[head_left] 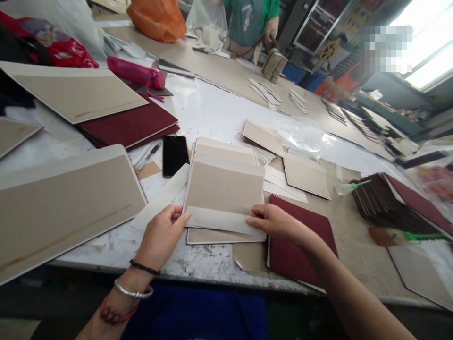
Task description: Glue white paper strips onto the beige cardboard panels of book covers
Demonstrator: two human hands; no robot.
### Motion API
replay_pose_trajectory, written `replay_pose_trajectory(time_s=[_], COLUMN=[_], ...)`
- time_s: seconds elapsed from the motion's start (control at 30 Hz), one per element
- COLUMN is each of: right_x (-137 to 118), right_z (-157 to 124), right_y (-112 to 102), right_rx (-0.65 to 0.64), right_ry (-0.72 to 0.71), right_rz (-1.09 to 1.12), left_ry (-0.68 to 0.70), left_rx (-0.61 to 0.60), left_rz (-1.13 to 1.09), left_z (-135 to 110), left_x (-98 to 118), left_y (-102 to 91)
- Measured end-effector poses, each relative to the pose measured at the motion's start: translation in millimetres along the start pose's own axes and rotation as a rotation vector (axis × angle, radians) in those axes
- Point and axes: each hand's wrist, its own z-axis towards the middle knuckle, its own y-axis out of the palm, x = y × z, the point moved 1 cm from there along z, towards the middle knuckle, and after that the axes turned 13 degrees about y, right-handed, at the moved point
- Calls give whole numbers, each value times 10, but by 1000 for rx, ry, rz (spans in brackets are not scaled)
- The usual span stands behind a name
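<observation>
Between my hands a white paper strip [217,219] lies along the lower edge of a beige board [226,186], which rests on a small pile of similar boards [226,148]. My left hand [163,236] pinches the strip's left end at the board's corner. At the other end, my right hand [274,219] has thumb and fingers closed on the strip. Beneath my right forearm is a dark red folder-like cover [300,241]. White paper strips [283,182] lie just right of the pile.
Large beige boards [63,203] and a black phone [175,156] are to the left. Stacked dark red covers [396,200], a brush [389,235] and a small bottle [347,188] stand right. Across the table is a person in green [251,23]. The table's front edge runs close to me.
</observation>
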Motion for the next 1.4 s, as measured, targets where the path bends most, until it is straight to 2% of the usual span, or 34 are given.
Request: replay_pose_trajectory(time_s=[0.07, 0.17, 0.4, 0.8, 1.4], right_x=[156, 261, 279, 318, 390], right_z=[-53, -89, -105, -73, -70], right_y=[46, 161, 354, 440, 508], right_rx=[118, 261, 435, 468, 511], right_ry=[70, 148, 206, 206, 102], right_rz=[51, 65, -52, -129, -102], left_ry=[-6, -3, 14, 3, 19], left_rx=[-5, -11, 2, 21, 26], left_rz=[34, 63, 73, 132, 25], left_z=[0, 7, 6, 0, -3], left_x=[2, 1, -29, -10, 8], left_y=[-7, -8, 15, 13, 21])
